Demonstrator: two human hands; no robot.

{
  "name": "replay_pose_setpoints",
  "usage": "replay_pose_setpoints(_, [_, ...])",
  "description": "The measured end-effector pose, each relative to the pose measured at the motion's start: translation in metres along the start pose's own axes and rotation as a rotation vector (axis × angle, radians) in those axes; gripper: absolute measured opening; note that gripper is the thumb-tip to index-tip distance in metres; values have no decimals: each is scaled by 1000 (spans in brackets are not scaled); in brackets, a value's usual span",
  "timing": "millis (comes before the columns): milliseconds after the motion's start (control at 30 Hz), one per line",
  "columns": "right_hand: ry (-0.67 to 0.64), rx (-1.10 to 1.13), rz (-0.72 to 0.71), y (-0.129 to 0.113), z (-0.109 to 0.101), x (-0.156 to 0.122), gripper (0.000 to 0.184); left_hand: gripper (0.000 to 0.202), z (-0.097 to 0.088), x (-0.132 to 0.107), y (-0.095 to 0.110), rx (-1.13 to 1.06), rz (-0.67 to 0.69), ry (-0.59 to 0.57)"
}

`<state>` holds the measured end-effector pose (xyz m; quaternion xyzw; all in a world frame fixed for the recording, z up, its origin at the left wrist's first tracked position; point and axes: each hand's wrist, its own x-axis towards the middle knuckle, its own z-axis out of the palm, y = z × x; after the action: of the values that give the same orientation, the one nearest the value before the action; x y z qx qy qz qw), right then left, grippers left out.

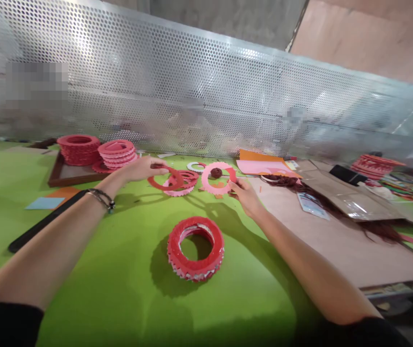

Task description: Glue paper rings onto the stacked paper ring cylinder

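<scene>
My left hand (147,168) pinches a flat red ring (178,179) by its upper left edge, above the green tabletop. In my right hand (246,193) is a pink ring (206,181) with a scalloped edge, gripped at its lower right and standing nearly upright. Part of this ring looks red near my fingers. Behind the held red ring lie several loose red and pink rings (192,179), partly hidden by it. Closer to me, a thick stack of glued red and pink rings (173,246) with a jagged rim rests on the table.
At the left, a brown tray (74,180) holds stacks of rings (80,150). A long black object (47,222) lies beneath my left forearm. Orange and pink sheets (264,166), brown strands (282,180) and cardboard (340,193) lie right. A perforated metal panel (206,86) rises behind.
</scene>
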<state>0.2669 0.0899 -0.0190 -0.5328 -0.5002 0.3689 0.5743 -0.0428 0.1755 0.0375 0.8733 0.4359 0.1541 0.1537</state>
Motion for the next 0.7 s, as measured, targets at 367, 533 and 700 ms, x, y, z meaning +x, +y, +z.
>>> replay_pose_setpoints(367, [-66,-26,-7,3,2,-3,34,43,-13,-2,-6,-23,-68,94])
replay_pose_setpoints(533, [-81,-36,0,3,3,-3,34,34,-15,-6,-10,27,-134,52])
replay_pose_setpoints(700, [-77,-35,3,1,3,-4,41,31,-18,-8,-14,92,-183,24])
